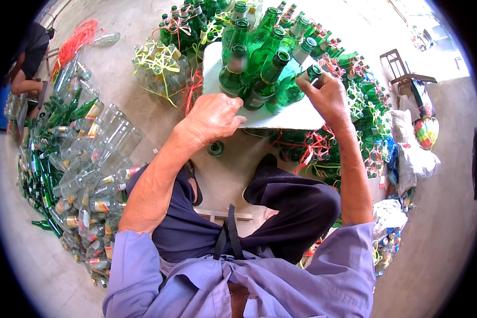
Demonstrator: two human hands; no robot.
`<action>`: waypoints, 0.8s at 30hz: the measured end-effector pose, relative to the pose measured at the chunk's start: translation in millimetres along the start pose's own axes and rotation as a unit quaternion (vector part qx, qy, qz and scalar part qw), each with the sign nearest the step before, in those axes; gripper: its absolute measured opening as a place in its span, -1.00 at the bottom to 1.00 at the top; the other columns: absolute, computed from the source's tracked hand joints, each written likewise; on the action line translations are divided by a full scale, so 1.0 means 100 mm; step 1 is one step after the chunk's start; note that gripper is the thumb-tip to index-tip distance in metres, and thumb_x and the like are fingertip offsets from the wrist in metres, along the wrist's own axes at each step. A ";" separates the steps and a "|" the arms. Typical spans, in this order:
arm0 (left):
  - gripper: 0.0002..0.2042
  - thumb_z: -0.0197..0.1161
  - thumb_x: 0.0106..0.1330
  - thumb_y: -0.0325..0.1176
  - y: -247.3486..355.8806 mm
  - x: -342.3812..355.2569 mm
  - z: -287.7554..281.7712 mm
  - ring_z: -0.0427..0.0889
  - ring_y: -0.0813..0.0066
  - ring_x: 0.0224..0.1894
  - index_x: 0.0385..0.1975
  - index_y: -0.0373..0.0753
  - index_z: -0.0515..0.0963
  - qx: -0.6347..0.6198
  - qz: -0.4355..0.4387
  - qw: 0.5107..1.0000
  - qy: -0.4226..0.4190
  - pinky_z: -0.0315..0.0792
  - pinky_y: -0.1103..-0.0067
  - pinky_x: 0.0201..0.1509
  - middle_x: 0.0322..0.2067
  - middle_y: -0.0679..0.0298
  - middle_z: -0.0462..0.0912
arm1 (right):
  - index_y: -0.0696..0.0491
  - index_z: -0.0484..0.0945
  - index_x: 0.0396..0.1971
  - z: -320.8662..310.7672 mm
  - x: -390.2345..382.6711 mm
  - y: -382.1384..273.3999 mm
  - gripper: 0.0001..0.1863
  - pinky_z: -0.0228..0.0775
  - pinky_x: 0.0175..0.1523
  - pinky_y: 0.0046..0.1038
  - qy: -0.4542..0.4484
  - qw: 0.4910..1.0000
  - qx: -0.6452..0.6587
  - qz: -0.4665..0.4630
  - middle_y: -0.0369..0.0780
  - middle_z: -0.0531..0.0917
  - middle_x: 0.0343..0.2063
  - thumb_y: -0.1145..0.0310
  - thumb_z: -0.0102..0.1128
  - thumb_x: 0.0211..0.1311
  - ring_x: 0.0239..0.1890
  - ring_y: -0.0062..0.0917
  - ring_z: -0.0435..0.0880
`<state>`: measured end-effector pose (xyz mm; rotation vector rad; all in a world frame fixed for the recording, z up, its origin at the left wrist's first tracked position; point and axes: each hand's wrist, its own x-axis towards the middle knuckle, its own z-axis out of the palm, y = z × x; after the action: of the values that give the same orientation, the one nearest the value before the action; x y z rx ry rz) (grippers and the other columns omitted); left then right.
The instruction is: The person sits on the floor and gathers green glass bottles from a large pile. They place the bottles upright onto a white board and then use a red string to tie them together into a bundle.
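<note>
Green bottle (pixel 286 95): at the near right corner of a cluster of green bottles (pixel 259 57) on a white worktop (pixel 308 112). Right hand (pixel 329 99) pinches its neck just below the mouth, thumb on the near side, fingers curled round the far side. Left hand (pixel 211 115) is curled at the worktop's near left edge, beside the cluster's base; cannot tell whether it grips anything.

Key relation: bottle lies between the hands, directly under the right, which is the nearer; the left is apart from it. Long axis runs from base at lower left to mouth at upper right; with lens bending, true tilt uncertain.

Surroundings: one more bottle (pixel 215 149) on the floor below the left hand; red string (pixel 316 144) on bundled bottles under the worktop's near right edge; heap of clear bottles (pixel 103 139) to the left.

Hard to make out: right fingertips behind the neck; left fingertips tucked under; a blurred patch over one clustered bottle's neck; worktop's support hidden. Person at the far left cut off by the lens rim.
</note>
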<state>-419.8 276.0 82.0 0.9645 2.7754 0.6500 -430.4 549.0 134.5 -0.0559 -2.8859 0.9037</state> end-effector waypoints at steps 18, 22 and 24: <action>-0.65 0.22 0.20 -0.20 -0.05 0.04 -0.03 0.60 -0.14 -0.38 -0.15 -0.35 0.52 -0.001 -0.009 0.998 -0.059 0.47 0.15 -0.28 -0.56 -0.11 0.57 | 0.19 0.55 -0.33 1.11 -0.29 0.85 -0.62 0.46 -0.40 -0.42 -0.176 0.934 0.282 0.134 -0.23 0.60 -0.56 0.10 0.14 0.36 -0.55 -0.55 0.59; -0.66 0.22 0.20 -0.20 -0.06 0.05 -0.03 0.61 -0.14 -0.38 -0.16 -0.34 0.52 0.016 -0.017 0.997 -0.068 0.47 0.14 -0.27 -0.55 -0.11 0.58 | 0.15 0.50 -0.26 1.25 -0.27 0.96 -0.63 0.47 -0.39 -0.50 -0.184 0.937 0.286 0.078 -0.27 0.61 -0.48 0.09 0.09 0.42 -0.49 -0.60 0.59; -0.65 0.22 0.20 -0.20 -0.07 0.04 -0.03 0.61 -0.14 -0.37 -0.15 -0.34 0.52 0.021 -0.016 0.997 -0.070 0.47 0.14 -0.27 -0.54 -0.11 0.58 | 0.16 0.49 -0.26 1.28 -0.26 0.98 -0.65 0.47 -0.39 -0.50 -0.185 0.936 0.292 0.070 -0.27 0.61 -0.48 0.11 0.10 0.41 -0.49 -0.60 0.59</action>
<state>-427.0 272.6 81.5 0.9328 2.6864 0.5011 -420.5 555.1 -28.4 -0.0398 -2.8052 1.9486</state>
